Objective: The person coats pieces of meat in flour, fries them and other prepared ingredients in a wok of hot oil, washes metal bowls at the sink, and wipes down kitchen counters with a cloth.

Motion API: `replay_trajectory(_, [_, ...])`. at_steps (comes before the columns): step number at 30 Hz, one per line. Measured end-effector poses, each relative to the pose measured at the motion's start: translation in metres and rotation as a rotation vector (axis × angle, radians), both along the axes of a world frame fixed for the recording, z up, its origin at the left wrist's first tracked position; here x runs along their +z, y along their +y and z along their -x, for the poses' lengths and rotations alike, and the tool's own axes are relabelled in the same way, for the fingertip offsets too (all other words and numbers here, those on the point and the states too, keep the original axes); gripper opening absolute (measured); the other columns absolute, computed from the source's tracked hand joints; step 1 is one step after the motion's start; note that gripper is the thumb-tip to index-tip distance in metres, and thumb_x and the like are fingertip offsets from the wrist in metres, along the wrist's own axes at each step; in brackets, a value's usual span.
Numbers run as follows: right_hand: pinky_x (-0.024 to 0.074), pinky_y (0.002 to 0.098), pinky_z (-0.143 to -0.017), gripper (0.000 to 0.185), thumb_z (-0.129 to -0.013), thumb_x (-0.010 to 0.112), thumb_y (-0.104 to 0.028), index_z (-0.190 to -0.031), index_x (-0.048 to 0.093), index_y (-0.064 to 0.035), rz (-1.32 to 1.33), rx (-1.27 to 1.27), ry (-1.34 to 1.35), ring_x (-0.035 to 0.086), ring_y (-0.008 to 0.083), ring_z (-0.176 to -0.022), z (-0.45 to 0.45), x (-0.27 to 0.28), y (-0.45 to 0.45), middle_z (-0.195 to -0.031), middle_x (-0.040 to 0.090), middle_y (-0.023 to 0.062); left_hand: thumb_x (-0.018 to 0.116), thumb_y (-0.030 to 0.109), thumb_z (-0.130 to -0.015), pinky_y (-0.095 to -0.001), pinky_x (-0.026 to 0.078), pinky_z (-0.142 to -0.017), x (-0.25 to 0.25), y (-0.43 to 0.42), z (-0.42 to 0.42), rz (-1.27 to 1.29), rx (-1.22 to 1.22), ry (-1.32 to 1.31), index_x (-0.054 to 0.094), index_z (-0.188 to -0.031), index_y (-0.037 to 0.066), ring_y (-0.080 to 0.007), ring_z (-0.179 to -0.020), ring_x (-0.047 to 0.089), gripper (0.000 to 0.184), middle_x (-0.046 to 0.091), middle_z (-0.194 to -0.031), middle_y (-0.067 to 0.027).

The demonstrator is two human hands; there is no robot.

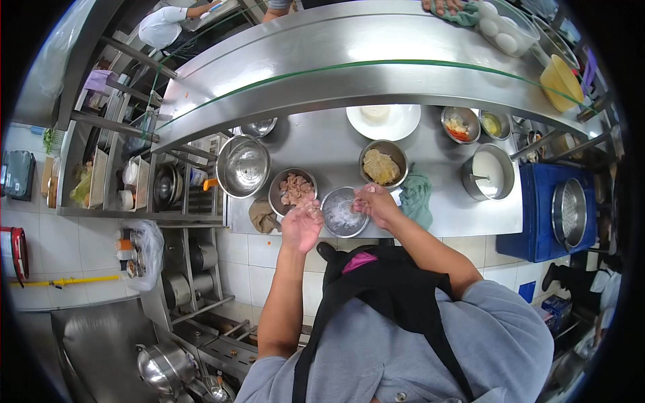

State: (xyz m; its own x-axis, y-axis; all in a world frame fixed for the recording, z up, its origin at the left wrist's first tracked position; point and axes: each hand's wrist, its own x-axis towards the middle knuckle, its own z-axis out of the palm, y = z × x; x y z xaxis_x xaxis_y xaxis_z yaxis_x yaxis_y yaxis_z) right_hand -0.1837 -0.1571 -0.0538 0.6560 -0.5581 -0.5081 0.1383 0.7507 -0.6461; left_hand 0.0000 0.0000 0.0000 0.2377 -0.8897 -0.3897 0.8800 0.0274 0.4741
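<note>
Between my hands stands a metal bowl (345, 213) with white powder, like flour, in its bottom and on its walls. My left hand (302, 223) is palm up at the bowl's left side, fingers loosely bent and apart, with pale residue on them. At the right rim, my right hand (377, 205) has its fingers curled together, whitish at the tips; whatever they may hold is hidden. Chopped raw meat (296, 189) fills a bowl just beyond my left hand. Beyond my right hand, another bowl (383, 163) contains a pale yellow, battered-looking mass.
A green cloth (416, 198) lies right of my right forearm. A pot of white liquid (488, 171), a white plate (383, 123) and an empty metal bowl (243, 166) stand around. The steel shelf (376, 50) overhangs the back; eggs (500, 33) sit on it. Other people are nearby.
</note>
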Motion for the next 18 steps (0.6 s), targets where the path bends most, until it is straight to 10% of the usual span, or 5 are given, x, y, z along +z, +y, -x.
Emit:
replay_trajectory(6, [0.057,0.0331,-0.067,0.019,-0.089,0.07,-0.013,-0.093,0.053,-0.0073,-0.079,0.096,-0.077,0.064,0.0182,-0.073,-0.012,0.016,0.009,-0.08,0.06,0.0067,0.058,-0.003,-0.085,-0.026,0.05,-0.073,0.016,0.002,0.0,0.119,0.005,-0.029,0.054,-0.124,0.004,-0.0165,-0.085,0.058,0.039,0.059,-0.111,-0.0108])
replay_trajectory(18, [0.0564,0.028,-0.065,0.03,-0.094,0.065,-0.019,-0.119,0.059,-0.0057,-0.108,0.475,-0.164,0.062,0.0104,-0.071,-0.008,0.045,0.022,-0.083,0.061,0.0016,0.053,0.014,-0.1,-0.0184,0.038,-0.042,0.035,-0.005,0.026,-0.075,-0.154,-0.314,0.053,-0.121,0.01,-0.0071,-0.05,0.052,0.021,0.062,-0.124,-0.015])
